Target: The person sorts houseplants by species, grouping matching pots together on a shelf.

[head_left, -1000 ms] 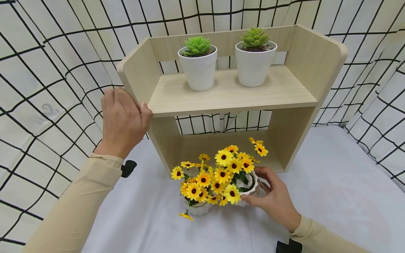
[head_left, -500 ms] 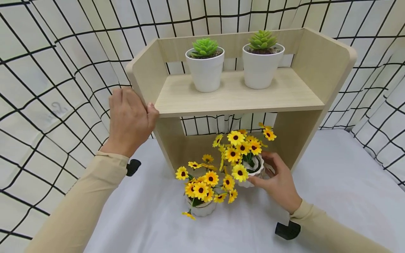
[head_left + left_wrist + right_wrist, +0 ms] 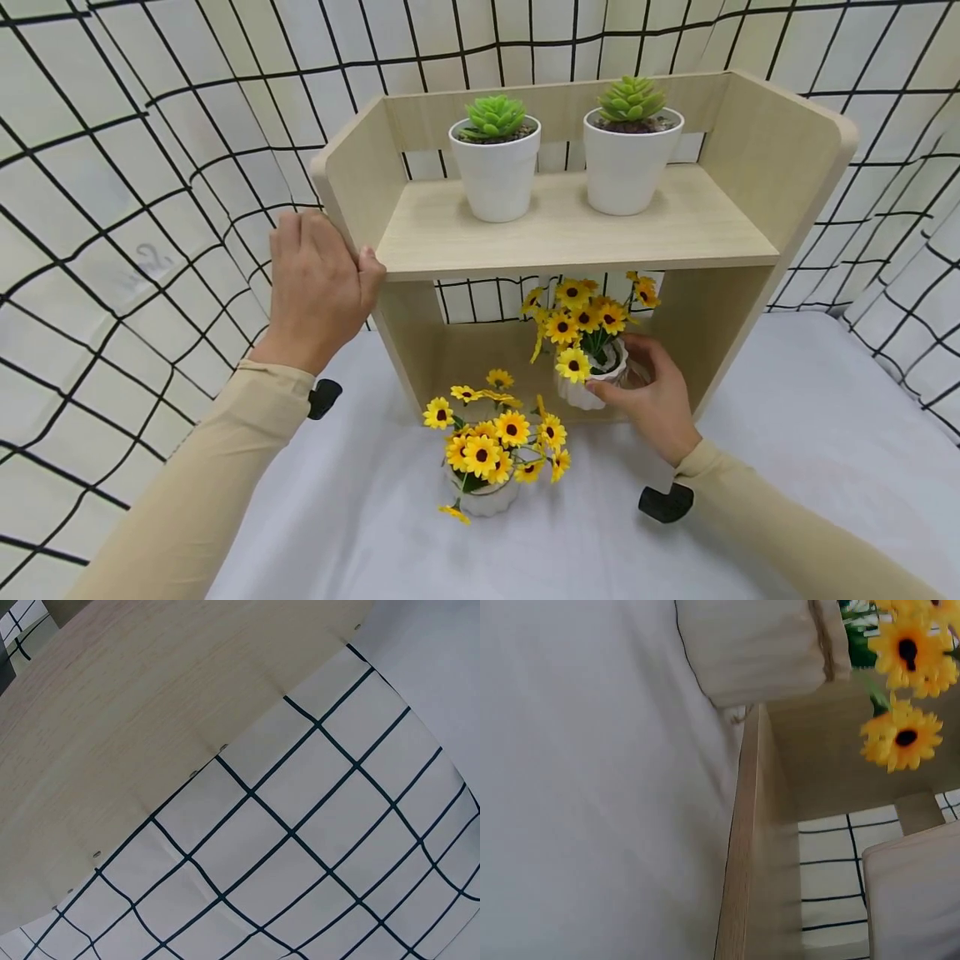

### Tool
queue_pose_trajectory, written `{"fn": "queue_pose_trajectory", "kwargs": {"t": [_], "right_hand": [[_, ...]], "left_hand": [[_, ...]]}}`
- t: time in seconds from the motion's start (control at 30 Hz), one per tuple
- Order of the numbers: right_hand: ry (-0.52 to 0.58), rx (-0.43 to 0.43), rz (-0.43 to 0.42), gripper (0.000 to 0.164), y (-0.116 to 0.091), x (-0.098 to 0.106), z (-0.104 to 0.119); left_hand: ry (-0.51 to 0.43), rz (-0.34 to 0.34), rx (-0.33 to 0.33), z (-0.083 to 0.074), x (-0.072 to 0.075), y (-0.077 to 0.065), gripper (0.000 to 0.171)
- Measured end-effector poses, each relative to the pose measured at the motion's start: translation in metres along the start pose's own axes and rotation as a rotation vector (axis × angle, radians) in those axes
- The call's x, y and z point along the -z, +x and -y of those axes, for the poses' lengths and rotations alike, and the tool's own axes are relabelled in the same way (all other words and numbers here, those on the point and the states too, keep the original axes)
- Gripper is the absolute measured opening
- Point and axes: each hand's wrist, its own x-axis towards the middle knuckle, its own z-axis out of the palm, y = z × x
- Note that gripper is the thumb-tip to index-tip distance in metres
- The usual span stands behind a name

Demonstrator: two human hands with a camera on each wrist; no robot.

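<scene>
My left hand (image 3: pixel 318 287) grips the left side panel of a light wooden two-tier shelf (image 3: pixel 577 237), thumb on its front edge. In the left wrist view a wooden panel (image 3: pixel 150 720) fills the upper left; no fingers show there. My right hand (image 3: pixel 656 396) holds a white pot of yellow flowers (image 3: pixel 588 387) by its right side, at the front of the lower tier. Whether its base touches the board is hard to tell. A second pot of yellow flowers (image 3: pixel 487 500) stands on the white cloth, left and in front. The right wrist view shows a twine-tied white pot (image 3: pixel 765 649).
Two white pots with green succulents, a left one (image 3: pixel 498 179) and a right one (image 3: pixel 628 171), stand on the upper tier. Black wire mesh (image 3: pixel 150 225) backed by white sheeting surrounds the shelf. White cloth (image 3: pixel 810 467) covers the surface below.
The right hand has carried its flower pot away from the other one, back to the lower tier. The left hand keeps its hold. The head view has shifted slightly.
</scene>
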Motion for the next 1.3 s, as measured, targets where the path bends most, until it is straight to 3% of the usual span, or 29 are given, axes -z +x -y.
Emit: {"fn": "queue_pose_trajectory", "kwargs": {"t": [0.17, 0.43, 0.7, 0.93, 1.3], "right_hand": [[0.002, -0.014, -0.019, 0.075, 0.013, 0.000, -0.008], [0.010, -0.052, -0.053, 0.073, 0.028, -0.002, -0.025], [0.007, -0.100, -0.045, 0.074, 0.038, -0.004, -0.035], [-0.016, -0.152, -0.053, 0.077, 0.045, -0.002, -0.040], [0.008, -0.143, -0.059, 0.075, 0.052, -0.004, -0.045]], "left_hand": [[-0.012, -0.014, -0.004, -0.002, -0.001, 0.001, 0.040], [0.033, 0.043, 0.007, -0.002, 0.000, 0.001, 0.042], [0.018, 0.007, 0.003, -0.001, -0.001, 0.000, 0.040], [0.016, 0.020, -0.005, -0.002, -0.001, 0.000, 0.039], [0.034, 0.018, -0.005, 0.001, 0.001, -0.001, 0.040]]}}
